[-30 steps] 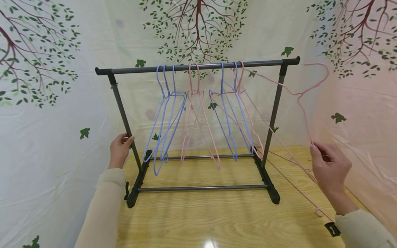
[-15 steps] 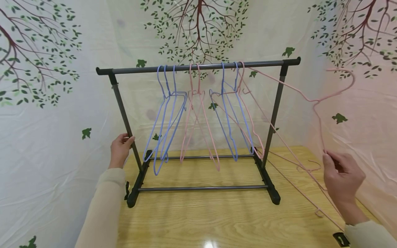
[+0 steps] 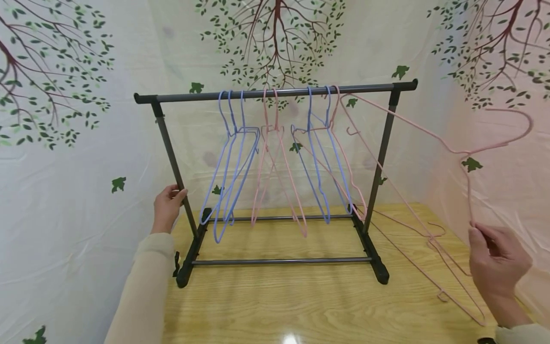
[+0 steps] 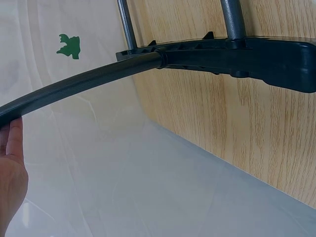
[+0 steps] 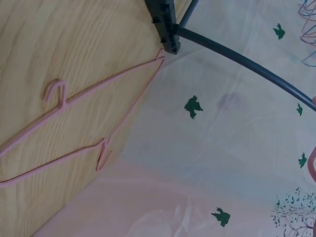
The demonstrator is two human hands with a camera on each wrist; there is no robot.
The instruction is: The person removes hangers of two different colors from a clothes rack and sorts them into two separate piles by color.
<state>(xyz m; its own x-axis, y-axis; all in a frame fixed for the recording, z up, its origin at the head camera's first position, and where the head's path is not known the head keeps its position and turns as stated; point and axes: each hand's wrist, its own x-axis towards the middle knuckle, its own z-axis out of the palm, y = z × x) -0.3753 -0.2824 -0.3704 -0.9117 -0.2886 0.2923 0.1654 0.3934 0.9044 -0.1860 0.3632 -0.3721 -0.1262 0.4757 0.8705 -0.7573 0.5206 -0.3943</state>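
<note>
A black clothes rack (image 3: pixel 283 261) stands on the table, with blue and pink hangers hung along its top bar. My left hand (image 3: pixel 168 206) grips the rack's left upright (image 3: pixel 174 165) partway up; in the left wrist view its fingers (image 4: pixel 15 140) meet that post. Off to the right of the rack, my right hand (image 3: pixel 498 263) pinches a pink hanger (image 3: pixel 468 188) by its near shoulder. This hanger is raised and tilted, its hook pointing right and its far end close by the top bar. Another pink hanger (image 5: pixel 85 92) lies flat on the table below.
Blue hangers (image 3: pixel 310 110) and pink hangers (image 3: pixel 277 112) hang in small groups along the top bar. The wood-grain table (image 3: pixel 275 301) extends in front of the rack. A pale cloth backdrop (image 3: pixel 64 200) with printed trees and leaves encloses the back and sides.
My right hand has moved right and slightly down, carrying the pink hanger farther from the rack's right post. The left hand remains on the left upright, and the hung hangers stay put.
</note>
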